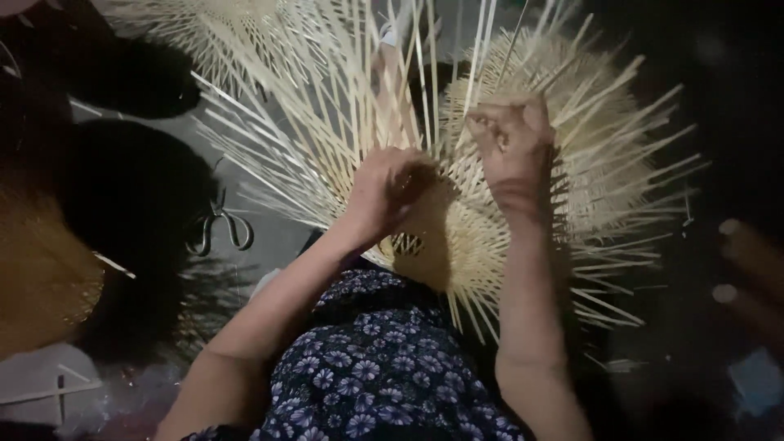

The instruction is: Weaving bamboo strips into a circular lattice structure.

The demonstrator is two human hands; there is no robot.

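Both hands (449, 171) pinching strips of bamboo weave (490, 237), scissors (219, 230) left, loose splints (269, 49) beyond

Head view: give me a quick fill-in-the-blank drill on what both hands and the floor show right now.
1. Both hands work on a half-woven piece of pale ____ strips.
2. The right hand pinches a strip ____ up than the left hand.
3. On the floor at the left lies a pair of ____.
4. The lap is covered by dark cloth printed with ____.

Missing words: bamboo; higher; scissors; flowers
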